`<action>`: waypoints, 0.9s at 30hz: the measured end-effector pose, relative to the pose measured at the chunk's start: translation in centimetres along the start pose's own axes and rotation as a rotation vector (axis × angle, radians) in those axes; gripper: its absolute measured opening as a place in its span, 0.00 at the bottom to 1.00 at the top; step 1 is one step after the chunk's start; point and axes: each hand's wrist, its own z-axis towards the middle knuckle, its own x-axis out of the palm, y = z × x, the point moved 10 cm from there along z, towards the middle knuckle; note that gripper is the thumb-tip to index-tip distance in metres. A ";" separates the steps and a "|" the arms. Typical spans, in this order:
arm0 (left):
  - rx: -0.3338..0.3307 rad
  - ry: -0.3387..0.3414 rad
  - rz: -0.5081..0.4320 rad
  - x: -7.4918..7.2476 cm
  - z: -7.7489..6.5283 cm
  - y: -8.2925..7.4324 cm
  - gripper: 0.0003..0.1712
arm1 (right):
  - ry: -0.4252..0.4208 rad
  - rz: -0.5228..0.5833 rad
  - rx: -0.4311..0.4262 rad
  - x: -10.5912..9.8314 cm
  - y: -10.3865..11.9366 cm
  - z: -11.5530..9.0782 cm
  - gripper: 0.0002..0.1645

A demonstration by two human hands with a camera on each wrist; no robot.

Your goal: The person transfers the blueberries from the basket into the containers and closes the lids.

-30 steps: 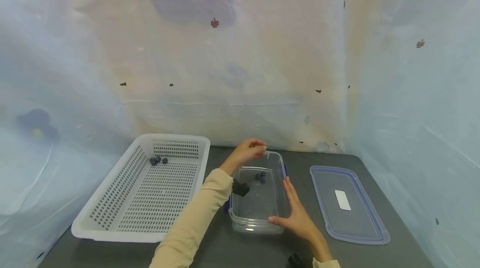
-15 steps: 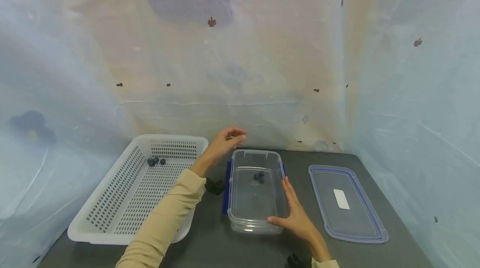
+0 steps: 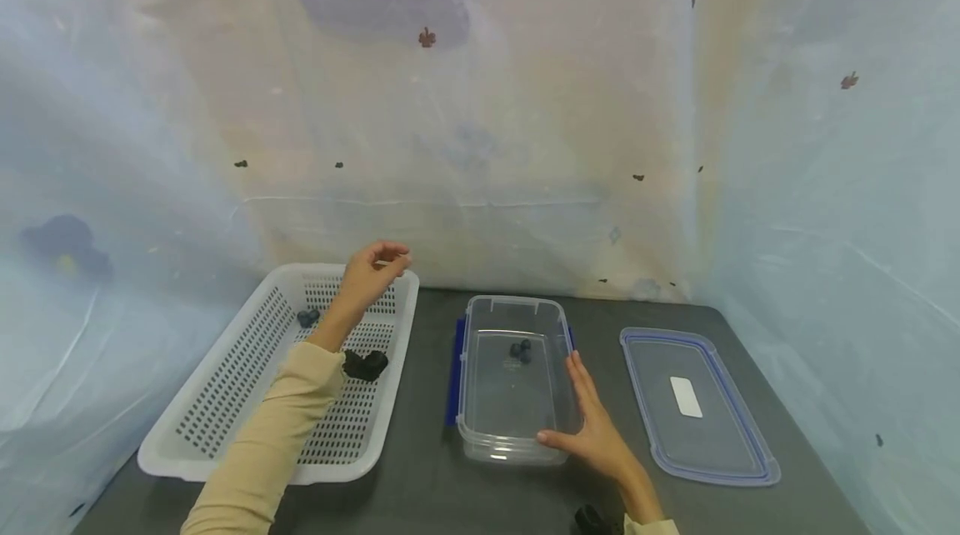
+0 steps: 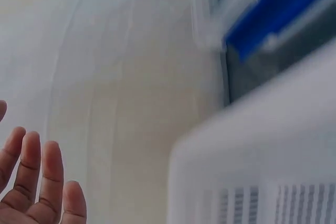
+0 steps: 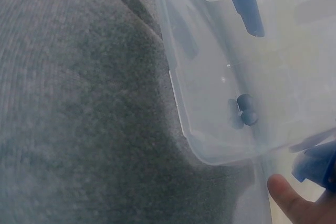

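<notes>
Dark blue balls (image 3: 307, 317) are lying in the white basket (image 3: 403, 352) and the clear tub (image 3: 510, 453), probably light, roll-prone and best pinched gently around the middle. Above the basket, the relaxed left hand (image 3: 371, 272) is holding nothing visible; the right hand (image 3: 588, 428), fingers straight, is resting against the tub's side.

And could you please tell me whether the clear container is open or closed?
Open: the clear container is uncovered, and the blue-edged lid lies apart from it on the dark table.
</notes>
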 end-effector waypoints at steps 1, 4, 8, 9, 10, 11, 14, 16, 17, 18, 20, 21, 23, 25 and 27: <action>-0.012 -0.014 0.011 -0.8 0.1 0.5 0.20 | -0.002 -0.001 -0.001 0.0 0.0 0.0 0.70; -0.036 -0.053 0.049 -3.2 0.4 1.9 0.23 | -0.008 0.003 -0.010 -0.1 0.1 0.1 0.70; -0.068 -0.130 0.090 -5.8 0.1 3.5 0.25 | -0.012 0.020 -0.015 -0.2 0.2 0.1 0.70; -0.079 -0.157 0.103 -6.4 0.0 4.0 0.25 | -0.012 0.024 -0.014 -0.2 0.1 0.1 0.70; -0.094 -0.182 0.103 -6.9 -0.2 4.5 0.24 | -0.012 0.026 -0.014 -0.1 0.1 0.1 0.70; -0.113 -0.211 0.107 -7.5 -0.3 5.0 0.23 | -0.011 0.027 -0.011 -0.1 0.1 0.1 0.70; -0.179 -0.269 0.112 -8.6 -0.8 6.9 0.23 | -0.011 0.025 -0.010 0.0 0.0 0.0 0.70; -0.214 -0.290 0.100 -9.0 -1.1 8.0 0.23 | -0.017 0.020 -0.007 -0.1 -0.1 0.0 0.69; -0.234 -0.301 0.101 -9.1 -1.3 8.6 0.24 | -0.021 0.019 -0.005 -0.1 -0.2 0.0 0.69; -0.253 -0.318 0.103 -9.3 -1.4 9.2 0.23 | -0.024 0.015 -0.006 -0.1 -0.2 -0.1 0.69; -0.285 -0.358 0.105 -9.6 -1.8 10.4 0.22 | -0.025 0.011 -0.006 -0.1 -0.3 -0.1 0.69; -0.301 -0.382 0.106 -9.8 -2.0 11.0 0.22 | -0.024 0.009 -0.006 -0.1 -0.3 -0.1 0.69; -0.332 -0.429 0.124 -10.1 -2.3 12.2 0.21 | -0.018 0.009 -0.004 0.0 -0.3 0.0 0.69; -0.363 -0.460 0.137 -10.3 -2.6 13.3 0.21 | -0.015 0.011 -0.001 0.0 -0.3 0.0 0.70; -0.396 -0.485 0.154 -10.4 -2.9 14.3 0.21 | -0.016 0.014 -0.002 0.0 -0.3 0.1 0.70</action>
